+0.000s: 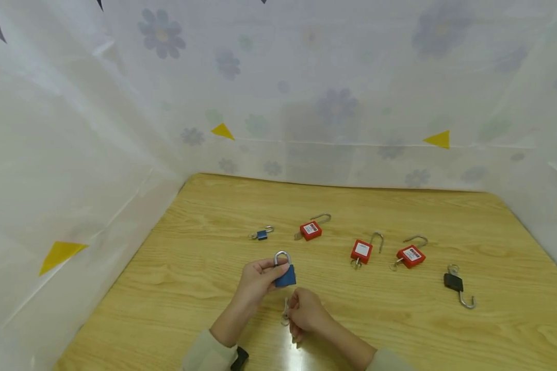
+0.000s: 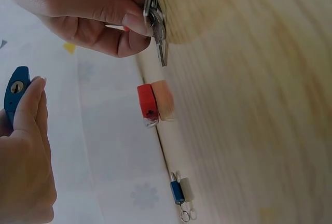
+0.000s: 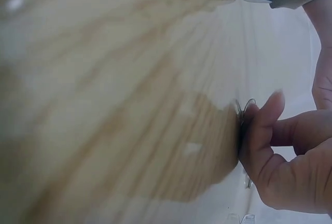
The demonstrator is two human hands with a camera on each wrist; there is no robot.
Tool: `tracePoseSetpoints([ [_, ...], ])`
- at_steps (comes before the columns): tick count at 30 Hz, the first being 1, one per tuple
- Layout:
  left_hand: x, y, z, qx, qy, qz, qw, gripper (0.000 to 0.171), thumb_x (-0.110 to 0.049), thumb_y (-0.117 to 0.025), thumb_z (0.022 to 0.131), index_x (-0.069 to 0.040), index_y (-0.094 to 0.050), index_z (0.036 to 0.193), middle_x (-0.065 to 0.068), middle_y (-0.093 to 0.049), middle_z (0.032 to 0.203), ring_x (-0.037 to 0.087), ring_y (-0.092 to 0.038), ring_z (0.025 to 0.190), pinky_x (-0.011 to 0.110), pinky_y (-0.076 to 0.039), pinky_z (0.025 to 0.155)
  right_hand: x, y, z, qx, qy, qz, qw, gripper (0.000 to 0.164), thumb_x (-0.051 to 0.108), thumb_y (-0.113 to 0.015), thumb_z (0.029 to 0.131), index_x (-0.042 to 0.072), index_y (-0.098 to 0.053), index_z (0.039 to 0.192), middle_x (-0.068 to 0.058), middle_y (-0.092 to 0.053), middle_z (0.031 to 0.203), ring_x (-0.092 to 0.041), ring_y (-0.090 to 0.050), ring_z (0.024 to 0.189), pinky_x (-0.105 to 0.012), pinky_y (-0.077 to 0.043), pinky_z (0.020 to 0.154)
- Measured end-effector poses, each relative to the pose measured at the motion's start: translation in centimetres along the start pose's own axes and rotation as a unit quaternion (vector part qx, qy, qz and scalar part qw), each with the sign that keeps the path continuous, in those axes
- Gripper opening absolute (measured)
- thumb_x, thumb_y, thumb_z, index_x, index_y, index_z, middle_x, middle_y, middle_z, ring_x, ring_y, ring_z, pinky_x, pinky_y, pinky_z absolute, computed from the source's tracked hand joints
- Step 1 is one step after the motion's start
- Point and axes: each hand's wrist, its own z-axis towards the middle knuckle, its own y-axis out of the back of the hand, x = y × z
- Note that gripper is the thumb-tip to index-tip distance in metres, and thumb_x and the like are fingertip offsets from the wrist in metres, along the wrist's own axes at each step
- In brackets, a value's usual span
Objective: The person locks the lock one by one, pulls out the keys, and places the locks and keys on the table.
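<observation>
My left hand (image 1: pixel 256 281) holds a blue padlock (image 1: pixel 285 276) upright between thumb and fingers, its silver shackle on top, apparently closed. The keyhole in the padlock's base (image 2: pixel 17 87) shows in the left wrist view. Just below and to the right, my right hand (image 1: pixel 306 310) pinches a small bunch of keys (image 1: pixel 285 313) on a ring, low over the table. In the left wrist view the key blades (image 2: pixel 162 47) point out past the right hand's fingertips, apart from the padlock. The right wrist view shows the key ring (image 3: pixel 250 102) at the fingertips, with the keys mostly hidden.
On the wooden table (image 1: pixel 176 278) lie a small blue padlock (image 1: pixel 262 235), three red padlocks, at left (image 1: pixel 311 231), middle (image 1: pixel 361 251) and right (image 1: pixel 411 256), and a black padlock (image 1: pixel 453 282), all with shackles swung open. Patterned sheeting (image 1: pixel 325 103) encloses the back and sides.
</observation>
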Motion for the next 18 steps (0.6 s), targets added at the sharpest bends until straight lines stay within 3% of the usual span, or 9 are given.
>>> tracePoseSetpoints([
  [9,0.3,0.2,0.1,0.002,0.008,-0.004,1.0,0.032,-0.009,-0.063,0.086,0.011,-0.06,0.111,0.006,-0.07,0.096,0.011,-0.066,0.085,0.022,-0.055,0.072,0.0,0.0,0.0,0.003,-0.005,0.046,0.999,0.014,-0.01,-0.053,0.083,-0.001,-0.044,0.076,-0.004,-0.053,0.047,-0.005,-0.047,0.034,-0.029,-0.049,0.035],
  [18,0.3,0.5,0.0,0.002,0.016,0.022,0.9996,0.033,-0.008,-0.061,0.088,0.011,-0.058,0.114,0.017,-0.066,0.11,0.016,-0.065,0.094,0.025,-0.055,0.078,-0.4,1.8,-0.3,0.009,-0.018,0.041,0.999,0.01,-0.002,-0.055,0.087,-0.002,-0.046,0.082,-0.003,-0.054,0.051,-0.007,-0.05,0.036,-0.032,-0.051,0.039],
])
